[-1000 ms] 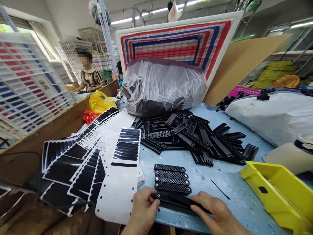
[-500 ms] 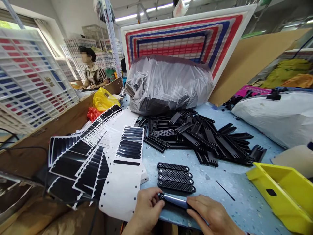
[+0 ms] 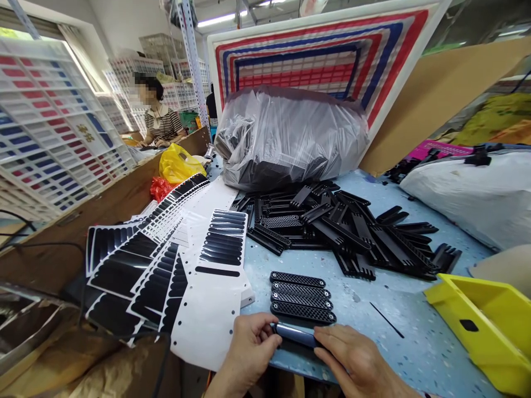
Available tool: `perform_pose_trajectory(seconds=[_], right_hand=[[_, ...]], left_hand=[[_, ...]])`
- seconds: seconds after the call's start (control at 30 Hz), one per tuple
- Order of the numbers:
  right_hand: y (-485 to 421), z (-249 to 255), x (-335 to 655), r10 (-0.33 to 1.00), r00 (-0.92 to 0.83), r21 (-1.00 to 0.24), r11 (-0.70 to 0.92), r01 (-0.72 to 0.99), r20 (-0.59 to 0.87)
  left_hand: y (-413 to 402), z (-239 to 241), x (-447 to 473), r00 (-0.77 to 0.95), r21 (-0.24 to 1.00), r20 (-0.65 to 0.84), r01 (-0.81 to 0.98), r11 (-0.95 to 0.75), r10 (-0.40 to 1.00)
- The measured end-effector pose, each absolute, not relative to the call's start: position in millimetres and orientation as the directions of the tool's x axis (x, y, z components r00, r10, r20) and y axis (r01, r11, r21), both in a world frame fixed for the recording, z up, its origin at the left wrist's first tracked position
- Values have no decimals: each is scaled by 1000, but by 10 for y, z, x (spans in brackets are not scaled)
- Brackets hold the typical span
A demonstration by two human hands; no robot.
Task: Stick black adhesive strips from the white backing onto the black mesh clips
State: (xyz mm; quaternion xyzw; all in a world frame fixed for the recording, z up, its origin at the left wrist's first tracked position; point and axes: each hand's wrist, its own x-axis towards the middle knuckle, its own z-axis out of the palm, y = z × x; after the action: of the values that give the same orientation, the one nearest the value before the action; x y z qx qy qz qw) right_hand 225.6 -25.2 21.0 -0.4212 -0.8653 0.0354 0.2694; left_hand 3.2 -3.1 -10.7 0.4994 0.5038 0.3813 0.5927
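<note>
My left hand [image 3: 249, 348] and my right hand [image 3: 352, 359] pinch the two ends of a narrow black plastic strip [image 3: 295, 335] at the near edge of the blue table [image 3: 373, 309]. The strip's smooth glossy side faces up. Just beyond it lie several black grille strips [image 3: 301, 296] side by side in a neat row. To the left of my left hand lies a white backing sheet with black stickers [image 3: 218, 260].
A pile of loose black plastic parts [image 3: 344, 229] spreads in front of a clear bag of parts [image 3: 290, 138]. A yellow bin [image 3: 485, 326] stands at the right, a white sack [image 3: 468, 190] behind it. Sticker sheets [image 3: 124, 265] fan out left. Another person [image 3: 160, 119] sits far left.
The strip in my hands has been turned over, from its grille side to its smooth glossy side. The camera has tilted slightly; both hands stayed at the table's near edge.
</note>
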Motion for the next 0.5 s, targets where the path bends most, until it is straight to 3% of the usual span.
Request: perform_pose_trajectory(seconds=[0.5], right_hand=[[-304, 130, 2231, 825, -493, -311, 562, 767, 275]], left_hand=[[-27, -92, 27, 190, 969, -244, 75, 233, 951]])
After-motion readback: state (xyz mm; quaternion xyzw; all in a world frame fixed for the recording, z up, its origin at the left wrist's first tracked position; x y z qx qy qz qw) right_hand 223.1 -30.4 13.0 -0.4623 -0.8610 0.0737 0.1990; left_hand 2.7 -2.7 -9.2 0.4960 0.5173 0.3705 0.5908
